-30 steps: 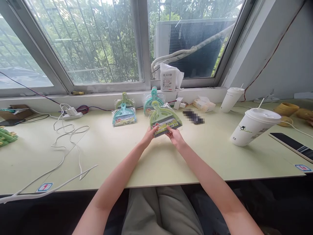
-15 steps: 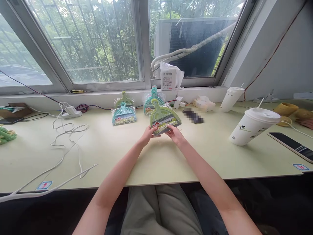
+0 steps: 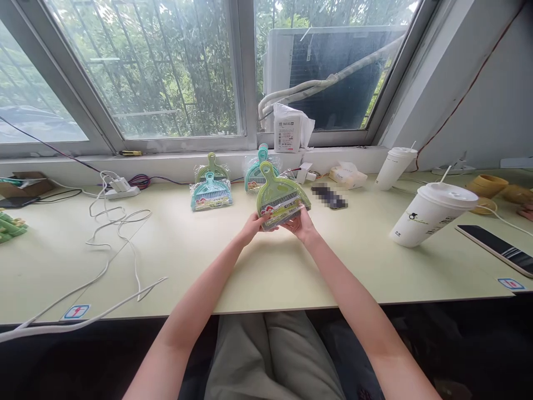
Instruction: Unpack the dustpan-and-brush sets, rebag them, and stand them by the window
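Note:
I hold a light green mini dustpan and brush set in a clear plastic wrapper, raised a little above the pale green table. My left hand pinches its lower left edge. My right hand grips its lower right edge from below. Behind it lies a teal packaged set near the window sill. To the left lie a teal set and, behind that one, a green set.
A large white paper cup with straw stands at the right, a smaller cup behind it. A dark phone lies far right. White cables and a charger sprawl at the left. A tissue pack sits on the sill.
Both hands have lifted the green set slightly and tilted it more upright toward me. My right hand has shifted under its lower right edge.

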{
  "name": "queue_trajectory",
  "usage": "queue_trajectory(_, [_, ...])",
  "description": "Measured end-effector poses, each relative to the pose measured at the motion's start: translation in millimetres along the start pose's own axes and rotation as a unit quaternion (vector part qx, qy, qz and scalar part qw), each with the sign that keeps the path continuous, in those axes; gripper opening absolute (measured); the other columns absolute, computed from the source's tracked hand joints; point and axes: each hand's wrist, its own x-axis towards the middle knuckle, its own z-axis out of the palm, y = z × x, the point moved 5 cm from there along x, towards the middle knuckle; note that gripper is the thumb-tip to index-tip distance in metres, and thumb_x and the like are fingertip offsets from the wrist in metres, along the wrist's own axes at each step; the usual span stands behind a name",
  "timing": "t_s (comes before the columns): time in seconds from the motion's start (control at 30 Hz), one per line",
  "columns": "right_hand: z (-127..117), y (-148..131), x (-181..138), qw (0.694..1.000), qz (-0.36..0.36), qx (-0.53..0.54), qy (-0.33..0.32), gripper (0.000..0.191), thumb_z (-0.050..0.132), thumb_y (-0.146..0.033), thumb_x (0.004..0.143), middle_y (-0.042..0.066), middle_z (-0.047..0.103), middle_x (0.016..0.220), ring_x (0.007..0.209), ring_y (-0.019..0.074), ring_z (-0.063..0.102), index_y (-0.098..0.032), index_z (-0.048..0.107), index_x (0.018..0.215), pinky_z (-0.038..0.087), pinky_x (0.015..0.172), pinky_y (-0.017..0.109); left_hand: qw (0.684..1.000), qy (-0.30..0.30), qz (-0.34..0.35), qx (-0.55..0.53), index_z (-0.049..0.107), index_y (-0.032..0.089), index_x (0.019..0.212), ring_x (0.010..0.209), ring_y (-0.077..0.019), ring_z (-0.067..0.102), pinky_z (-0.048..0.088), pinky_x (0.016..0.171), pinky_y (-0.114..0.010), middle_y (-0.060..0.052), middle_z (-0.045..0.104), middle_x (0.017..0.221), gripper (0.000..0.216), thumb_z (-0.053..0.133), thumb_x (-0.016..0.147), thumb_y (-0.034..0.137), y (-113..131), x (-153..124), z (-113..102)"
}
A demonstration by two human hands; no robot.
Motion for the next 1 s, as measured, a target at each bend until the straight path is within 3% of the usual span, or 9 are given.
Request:
queue_trajectory(0.2, [-0.1, -5.9, -2.5, 0.993, 0.02, -0.107, -0.051, 0.032, 0.055, -0.044, 0.087, 0.012, 0.073, 0.076, 0.073, 0.0226, 0.072, -0.014, 0.064, 0.094, 0.06, 0.07, 0.035, 0.997, 0.06, 0.005, -0.049, 0.057, 0.012, 0.112, 0.066, -0.0226, 0.07, 0.059, 0.067, -0.038, -0.014, 0.071, 0.097, 0.041, 0.067, 0.076, 0.03, -4.2, 8.2, -25.5])
queue_trajectory(0.3, [-9.8, -13.1, -0.4, 0.968, -0.058, -0.242, -0.03, 0.017, 0.064, -0.03, 0.08, 0.012, 0.072, 0.077, 0.077, 0.0248, 0.071, -0.014, 0.067, 0.085, 0.059, 0.076, 0.04, 0.989, 0.123, -0.003, -0.087, 0.055, 0.012, 0.112, 0.066, -0.0205, 0.069, 0.06, 0.065, -0.038, -0.011, 0.07, 0.095, 0.04, 0.066, 0.075, 0.022, -5.2, 9.5, -48.2])
queue_trajectory(0.37, [-15.1, -25.0, -1.8, 0.919, -0.2, -0.339, 0.019, 0.014, 0.065, -0.019, 0.076, 0.01, 0.072, 0.095, 0.096, 0.0263, 0.068, -0.019, 0.07, 0.09, 0.054, 0.089, 0.045, 0.981, 0.162, -0.016, -0.109, 0.054, 0.012, 0.113, 0.069, -0.0194, 0.069, 0.061, 0.067, -0.037, -0.009, 0.069, 0.094, 0.04, 0.064, 0.075, 0.018, -5.5, 7.9, -61.4])
queue_trajectory(0.47, [-7.8, -32.3, -8.6, 0.791, -0.38, -0.48, 0.006, 0.048, 0.063, -0.007, 0.072, 0.001, 0.054, 0.137, 0.132, 0.0267, 0.043, -0.032, 0.065, 0.113, 0.034, 0.111, 0.05, 0.97, 0.197, -0.043, -0.139, 0.057, 0.012, 0.111, 0.078, -0.018, 0.069, 0.061, 0.07, -0.032, -0.008, 0.07, 0.091, 0.037, 0.061, 0.075, 0.014, -7.0, 4.2, -72.1])
queue_trajectory(0.53, [-0.9, -27.9, -9.2, 0.725, -0.417, -0.546, -0.042, 0.059, 0.065, -0.007, 0.072, -0.002, 0.044, 0.145, 0.14, 0.0266, 0.029, -0.036, 0.059, 0.123, 0.023, 0.115, 0.052, 0.968, 0.195, -0.059, -0.146, 0.06, 0.012, 0.107, 0.081, -0.0172, 0.068, 0.06, 0.07, -0.027, -0.008, 0.07, 0.092, 0.032, 0.06, 0.075, 0.013, -8.5, 2.5, -72.5])
queue_trajectory(0.6, [1.8, -26.0, -7.9, 0.703, -0.432, -0.562, -0.061, 0.05, 0.065, -0.013, 0.077, -0.002, 0.047, 0.143, 0.141, 0.026, 0.027, -0.036, 0.061, 0.121, 0.021, 0.115, 0.053, 0.971, 0.179, -0.072, -0.141, 0.062, 0.011, 0.104, 0.081, -0.0173, 0.068, 0.06, 0.07, -0.026, -0.009, 0.07, 0.093, 0.029, 0.059, 0.075, 0.012, -10.3, 1.8, -70.1])
queue_trajectory(0.73, [0.9, -30.7, -5.6, 0.73, -0.458, -0.505, -0.048, 0.02, 0.058, -0.027, 0.085, -0.004, 0.05, 0.14, 0.139, 0.0236, 0.031, -0.036, 0.073, 0.097, 0.024, 0.114, 0.049, 0.979, 0.142, -0.097, -0.105, 0.062, 0.012, 0.104, 0.068, -0.0158, 0.067, 0.058, 0.062, -0.025, -0.009, 0.07, 0.086, 0.027, 0.059, 0.077, 0.014, -13.6, 0.4, -65.7])
queue_trajectory(0.87, [0.9, -27.8, -0.7, 0.805, -0.419, -0.413, -0.077, 0.019, 0.058, -0.031, 0.084, -0.002, 0.056, 0.132, 0.127, 0.0222, 0.046, -0.035, 0.073, 0.096, 0.034, 0.108, 0.044, 0.99, 0.071, -0.107, -0.064, 0.06, 0.014, 0.098, 0.052, -0.0104, 0.062, 0.047, 0.042, -0.017, -0.005, 0.067, 0.073, 0.019, 0.061, 0.08, 0.022, -13.1, -1.4, -58.1])
queue_trajectory(1.0, [-5.5, -21.3, 4.4, 0.871, -0.365, -0.327, -0.043, 0.025, 0.062, -0.028, 0.079, 0.002, 0.049, 0.14, 0.117, 0.0204, 0.054, -0.031, 0.072, 0.101, 0.042, 0.102, 0.038, 0.993, 0.009, -0.109, -0.045, 0.054, 0.017, 0.108, 0.055, -0.0108, 0.064, 0.047, 0.043, -0.017, -0.006, 0.067, 0.085, 0.034, 0.067, 0.078, 0.029, -16.9, -1.5, -47.1])
